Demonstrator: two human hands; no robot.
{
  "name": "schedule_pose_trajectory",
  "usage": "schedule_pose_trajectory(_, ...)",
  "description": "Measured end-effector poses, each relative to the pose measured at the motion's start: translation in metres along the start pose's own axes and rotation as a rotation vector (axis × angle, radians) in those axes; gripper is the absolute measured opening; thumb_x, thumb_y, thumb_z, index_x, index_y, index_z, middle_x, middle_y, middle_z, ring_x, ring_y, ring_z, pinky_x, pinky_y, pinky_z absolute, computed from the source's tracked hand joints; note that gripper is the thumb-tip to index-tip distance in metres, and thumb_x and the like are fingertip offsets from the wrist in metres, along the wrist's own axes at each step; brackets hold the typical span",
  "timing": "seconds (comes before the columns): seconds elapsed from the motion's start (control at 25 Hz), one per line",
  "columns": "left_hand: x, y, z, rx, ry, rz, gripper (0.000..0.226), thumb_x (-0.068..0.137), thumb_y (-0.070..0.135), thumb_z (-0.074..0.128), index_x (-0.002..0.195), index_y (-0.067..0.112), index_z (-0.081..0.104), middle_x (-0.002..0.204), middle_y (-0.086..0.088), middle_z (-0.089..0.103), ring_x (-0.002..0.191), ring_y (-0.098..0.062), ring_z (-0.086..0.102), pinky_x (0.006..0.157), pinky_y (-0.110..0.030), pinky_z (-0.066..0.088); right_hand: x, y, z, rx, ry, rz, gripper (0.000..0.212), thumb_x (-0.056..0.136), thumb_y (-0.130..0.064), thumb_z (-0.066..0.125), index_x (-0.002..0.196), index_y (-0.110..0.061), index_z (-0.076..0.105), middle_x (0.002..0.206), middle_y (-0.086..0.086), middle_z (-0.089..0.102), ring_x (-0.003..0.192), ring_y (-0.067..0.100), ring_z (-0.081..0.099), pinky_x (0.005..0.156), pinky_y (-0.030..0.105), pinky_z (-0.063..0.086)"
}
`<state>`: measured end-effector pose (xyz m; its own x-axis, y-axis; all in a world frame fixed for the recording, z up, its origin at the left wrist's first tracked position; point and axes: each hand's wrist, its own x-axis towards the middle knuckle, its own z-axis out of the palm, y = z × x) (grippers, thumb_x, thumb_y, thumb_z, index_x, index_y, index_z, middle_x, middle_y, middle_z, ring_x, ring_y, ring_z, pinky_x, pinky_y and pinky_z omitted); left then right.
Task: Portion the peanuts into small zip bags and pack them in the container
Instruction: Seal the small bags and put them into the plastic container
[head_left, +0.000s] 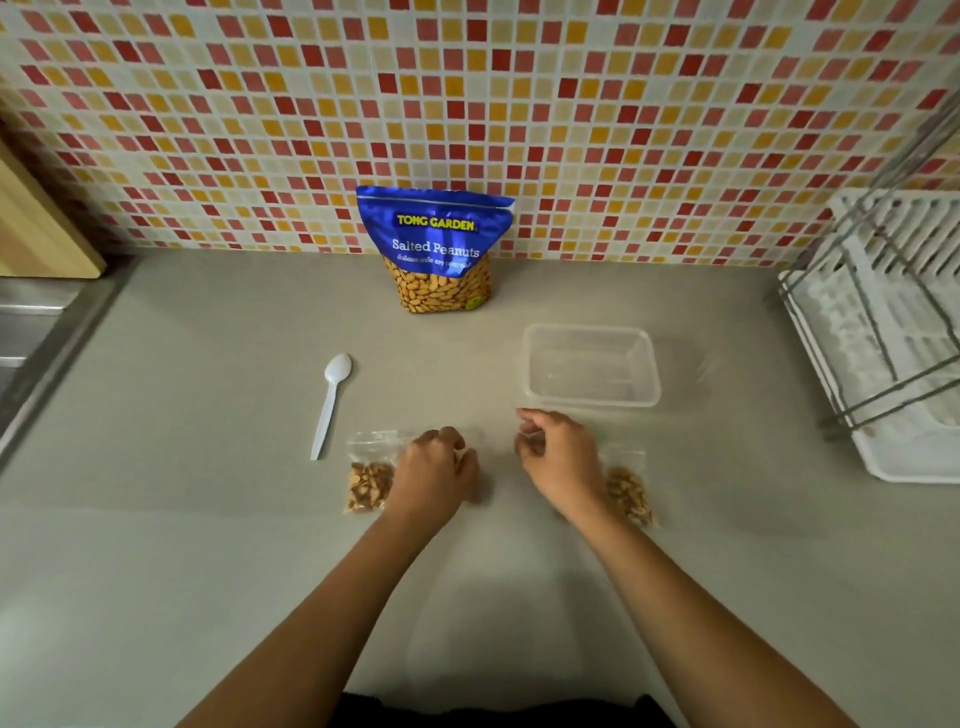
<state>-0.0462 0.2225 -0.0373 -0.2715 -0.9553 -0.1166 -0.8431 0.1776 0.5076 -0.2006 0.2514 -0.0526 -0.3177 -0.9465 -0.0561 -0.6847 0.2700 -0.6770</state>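
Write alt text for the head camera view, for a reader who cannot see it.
A person's left hand and right hand, fingers curled, hang over a grey counter, beside the left zip bag and right zip bag of peanuts. Beyond lie a white spoon and an empty clear container; a blue peanut pouch stands against the tiled wall.

Peanut pouch (436, 249) stands upper ctr, at back of counter (208, 519), vs tiled wall (467, 78). Spoon (331, 402) lies left of ctr; container (589, 328) right of ctr. Below them, left zip bag (369, 480) & right zip bag (631, 491), w/ left hand (436, 470) & right hand (558, 457) btwn. Dish rack (893, 332) at right edge, sink (26, 322) at left edge.
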Motion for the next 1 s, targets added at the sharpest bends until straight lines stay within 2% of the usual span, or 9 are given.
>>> schedule_pose_trajectory(0.12,0.010,0.025,0.026,-0.033,-0.204,0.161,0.032,0.089,0.018,0.053,0.118,0.007,0.061,0.111,-0.014,0.065,0.103,-0.028,0.060,0.088,-0.030,0.043,-0.013,0.041,-0.029,-0.114,0.070,0.013,0.032,0.078,-0.007,0.060,0.109,-0.011,0.068,0.104,0.010,0.069,0.097,0.026,0.064,0.090,0.029,0.047)
schedule_pose_trajectory(0.2,0.016,0.046,0.047,-0.047,-0.293,0.262,0.039,0.089,0.018,0.053,0.127,0.011,0.054,0.121,-0.015,0.058,0.109,-0.030,0.057,0.094,-0.031,0.041,-0.016,0.065,-0.041,-0.228,0.067,0.065,0.034,0.078,-0.007,0.061,0.111,-0.008,0.067,0.109,0.015,0.065,0.102,0.033,0.060,0.093,0.033,0.046)
schedule_pose_trajectory(0.36,0.031,0.074,0.073,0.098,-0.302,0.251,0.040,0.092,0.019,0.049,0.131,0.014,0.047,0.132,-0.015,0.041,0.116,-0.035,0.048,0.099,-0.041,0.042,-0.015,0.083,-0.045,-0.335,-0.069,0.066,0.036,0.084,-0.013,0.057,0.120,-0.006,0.059,0.123,0.013,0.053,0.117,0.032,0.047,0.101,0.034,0.038)
schedule_pose_trajectory(0.44,0.036,0.078,0.078,0.181,-0.286,0.244,0.036,0.092,0.015,0.048,0.128,0.012,0.048,0.131,-0.015,0.038,0.118,-0.034,0.044,0.098,-0.041,0.044,-0.013,0.080,-0.045,-0.346,-0.069,0.035,0.032,0.085,-0.011,0.055,0.117,-0.007,0.060,0.125,0.010,0.050,0.119,0.029,0.043,0.101,0.033,0.036)
schedule_pose_trajectory(0.56,0.039,0.073,0.077,0.080,-0.219,0.298,0.025,0.088,0.012,0.052,0.111,0.003,0.058,0.118,-0.017,0.050,0.109,-0.034,0.050,0.090,-0.033,0.042,-0.014,0.075,-0.046,-0.312,0.021,-0.080,0.018,0.079,-0.005,0.059,0.096,-0.008,0.065,0.108,0.011,0.060,0.105,0.031,0.052,0.090,0.037,0.047)
schedule_pose_trajectory(0.68,0.030,0.061,0.061,-0.393,-0.192,0.176,0.004,0.080,0.010,0.066,0.081,0.013,0.062,0.086,-0.008,0.067,0.083,-0.025,0.064,0.072,-0.026,0.047,-0.023,0.069,-0.045,-0.023,0.132,-0.084,0.010,0.084,-0.008,0.062,0.092,-0.013,0.059,0.086,0.001,0.066,0.085,0.021,0.063,0.074,0.028,0.048)
schedule_pose_trajectory(0.8,0.018,0.045,0.032,-0.715,-0.234,0.046,0.019,0.079,0.007,0.070,0.074,0.022,0.060,0.071,-0.003,0.065,0.069,-0.019,0.065,0.074,-0.036,0.055,-0.032,0.045,-0.040,0.482,0.085,0.080,0.015,0.086,-0.015,0.064,0.096,-0.023,0.056,0.082,-0.010,0.069,0.078,0.003,0.067,0.072,0.015,0.048)
schedule_pose_trajectory(0.88,0.018,0.037,0.009,-0.779,-0.269,0.038,0.019,0.081,0.002,0.068,0.079,0.021,0.063,0.072,-0.005,0.065,0.067,-0.016,0.066,0.074,-0.037,0.057,-0.033,0.030,-0.034,0.610,0.096,0.102,0.012,0.084,-0.014,0.066,0.089,-0.025,0.063,0.084,-0.009,0.071,0.080,0.003,0.068,0.074,0.016,0.049)
schedule_pose_trajectory(1.0,0.017,0.026,-0.031,-0.672,-0.270,0.112,0.010,0.084,0.007,0.065,0.086,0.017,0.068,0.077,-0.005,0.068,0.065,-0.010,0.067,0.069,-0.026,0.057,-0.034,0.001,-0.025,0.680,0.111,0.050,0.006,0.083,-0.016,0.067,0.084,-0.022,0.068,0.081,-0.004,0.073,0.076,0.007,0.068,0.071,0.018,0.052)
